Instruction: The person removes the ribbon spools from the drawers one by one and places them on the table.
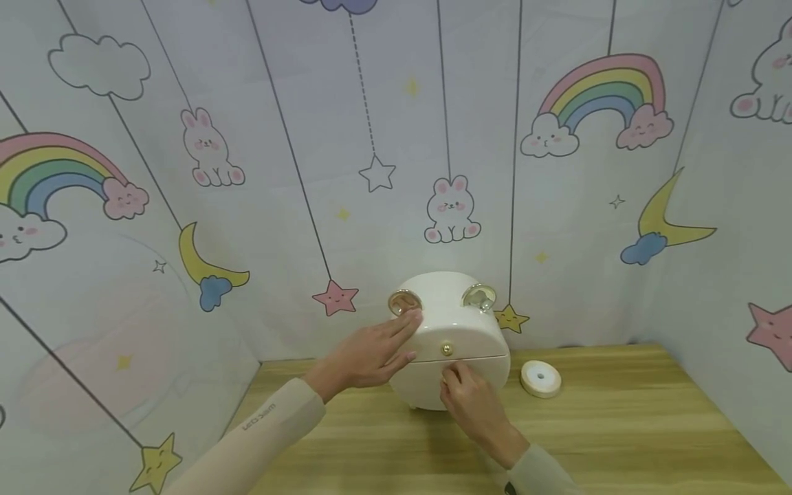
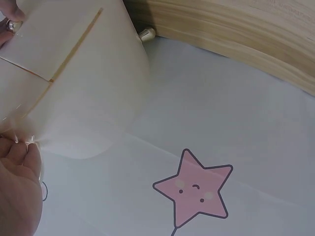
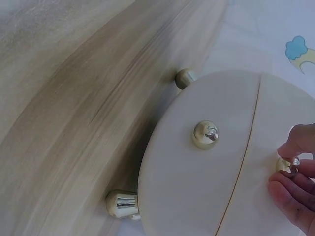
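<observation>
A rounded white box (image 1: 448, 295), topped by gold ears (image 1: 479, 298), is touched by the left hand (image 1: 373, 353); below its gold knob (image 1: 447, 349), its front is met by the right hand's (image 1: 470, 404) curled fingers; a white spool (image 1: 550, 377) is seen on the wooden table (image 1: 594, 440), backed by a printed backdrop (image 1: 396, 103).

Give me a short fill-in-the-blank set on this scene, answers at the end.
1. Pinching a gold knob is the person's ____ hand.
2. The left hand touches the box near one of its ____ gold ears.
3. In the head view, the roll lies to the ____ of the box.
4. The table has a ____-grain surface.
Missing words: right; two; right; wood.
</observation>
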`<control>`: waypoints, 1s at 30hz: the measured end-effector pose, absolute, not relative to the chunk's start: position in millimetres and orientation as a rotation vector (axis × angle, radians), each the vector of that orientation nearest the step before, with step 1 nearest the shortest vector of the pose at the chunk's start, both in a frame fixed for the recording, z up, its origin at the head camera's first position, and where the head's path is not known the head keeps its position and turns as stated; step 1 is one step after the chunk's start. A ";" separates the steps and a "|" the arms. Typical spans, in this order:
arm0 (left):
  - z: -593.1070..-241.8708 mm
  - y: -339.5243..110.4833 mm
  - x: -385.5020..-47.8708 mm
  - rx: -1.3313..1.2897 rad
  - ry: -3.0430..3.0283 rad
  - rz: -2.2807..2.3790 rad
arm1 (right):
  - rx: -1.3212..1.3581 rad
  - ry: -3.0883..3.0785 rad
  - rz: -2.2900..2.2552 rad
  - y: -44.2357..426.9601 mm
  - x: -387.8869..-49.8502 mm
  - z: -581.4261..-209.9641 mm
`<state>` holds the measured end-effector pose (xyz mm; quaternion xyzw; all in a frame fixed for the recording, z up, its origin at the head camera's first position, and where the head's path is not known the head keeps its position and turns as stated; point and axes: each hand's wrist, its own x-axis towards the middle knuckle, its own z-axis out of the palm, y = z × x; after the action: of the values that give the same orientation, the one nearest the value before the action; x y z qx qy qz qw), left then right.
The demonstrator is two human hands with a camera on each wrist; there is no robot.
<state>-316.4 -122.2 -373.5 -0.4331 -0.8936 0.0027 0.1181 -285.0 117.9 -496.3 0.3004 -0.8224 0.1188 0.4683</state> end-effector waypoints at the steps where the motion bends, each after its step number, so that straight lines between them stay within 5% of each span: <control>1: -373.7 -122.1 -316.7 -1.264 -2.615 0.013 | 0.738 -2.018 0.286 118.1 -284.9 -496.2; 30: -375.7 -122.3 -318.4 -1.279 -2.616 0.000 | 0.769 -2.005 0.222 120.7 -262.7 -494.9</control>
<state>-318.4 -122.3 -375.7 -0.4364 -0.8924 0.0001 0.1146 -262.7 120.7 -494.9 0.3142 -0.8188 0.0907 0.4719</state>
